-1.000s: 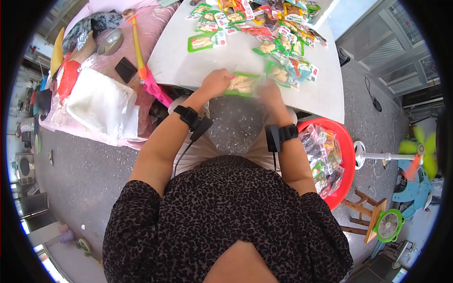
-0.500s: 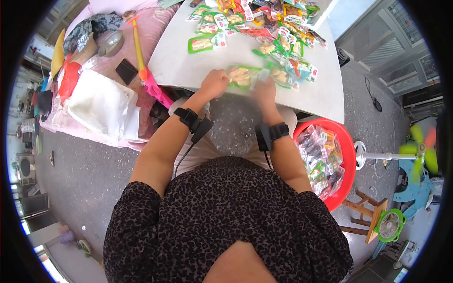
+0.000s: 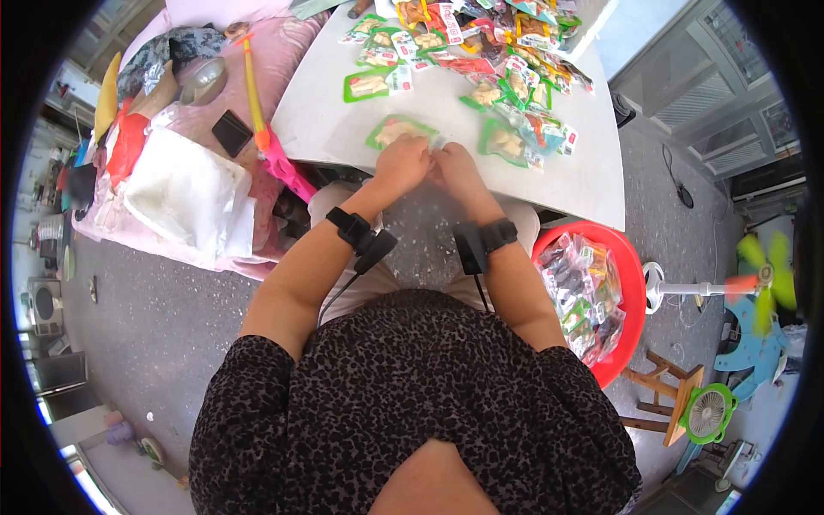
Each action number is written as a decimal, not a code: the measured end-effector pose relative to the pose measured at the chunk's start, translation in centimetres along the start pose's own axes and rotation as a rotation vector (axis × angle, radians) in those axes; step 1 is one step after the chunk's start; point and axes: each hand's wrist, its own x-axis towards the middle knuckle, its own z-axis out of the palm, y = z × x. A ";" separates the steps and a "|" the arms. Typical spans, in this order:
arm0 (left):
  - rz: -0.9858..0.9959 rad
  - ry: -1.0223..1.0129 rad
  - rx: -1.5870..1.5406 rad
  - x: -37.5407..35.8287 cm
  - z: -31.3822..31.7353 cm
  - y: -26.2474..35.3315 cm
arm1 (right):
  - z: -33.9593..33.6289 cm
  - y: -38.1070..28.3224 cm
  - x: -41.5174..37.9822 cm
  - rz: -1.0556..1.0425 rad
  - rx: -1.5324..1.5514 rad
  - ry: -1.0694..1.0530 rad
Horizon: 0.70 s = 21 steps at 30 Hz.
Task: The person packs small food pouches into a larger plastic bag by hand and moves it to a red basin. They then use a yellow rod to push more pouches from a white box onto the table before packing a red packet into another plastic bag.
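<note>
A green-edged clear food packet (image 3: 398, 131) lies at the white table's near edge, just beyond my hands. My left hand (image 3: 404, 162) is closed at the packet's near side, its fingers pressed together. Close beside it, my right hand (image 3: 458, 172) is closed in a pinch at the packet's right end. The fingertips of both hands nearly meet, and blur hides the exact grip. Another green-edged packet (image 3: 506, 142) lies to the right of my right hand. A separate packet (image 3: 367, 85) rests farther back on the left.
Many colourful packets (image 3: 481, 43) are heaped at the back of the white table (image 3: 326, 112). A red basin (image 3: 635, 292) of packets stands right of my legs. At left is a pink-covered surface (image 3: 279, 51) with a phone (image 3: 231, 133) and white sheet.
The packet between my hands has shifted left and turned. My right hand has moved left, close to my left hand, which is slightly lower and further right.
</note>
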 end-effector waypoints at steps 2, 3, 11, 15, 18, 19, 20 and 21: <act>-0.009 0.006 -0.015 0.0 -0.1 0.0 | -1.3 -0.1 0.8 -0.019 -0.217 -0.070; -0.002 0.014 -0.035 -0.1 0.0 -0.1 | -1.1 0.2 1.2 -0.033 -0.140 -0.042; 0.020 0.031 -0.092 0.4 -0.6 -0.4 | -0.7 3.9 6.1 -1.048 -0.948 0.024; -0.002 -0.009 -0.154 1.1 -1.7 -1.7 | -1.1 3.9 5.1 -0.572 -0.378 0.167; -0.026 0.082 -0.095 3.2 -2.6 -4.5 | -1.0 3.5 3.6 -0.643 -0.434 0.514; -0.030 0.127 -0.056 4.3 -2.9 -6.2 | -1.4 4.4 4.0 -0.693 -0.540 0.540; -0.130 0.091 0.021 5.5 -3.2 -8.0 | -1.7 4.8 4.2 -0.744 -0.646 0.566; -0.229 0.057 0.098 6.6 -3.6 -9.7 | -1.6 4.8 4.1 -0.778 -0.652 0.559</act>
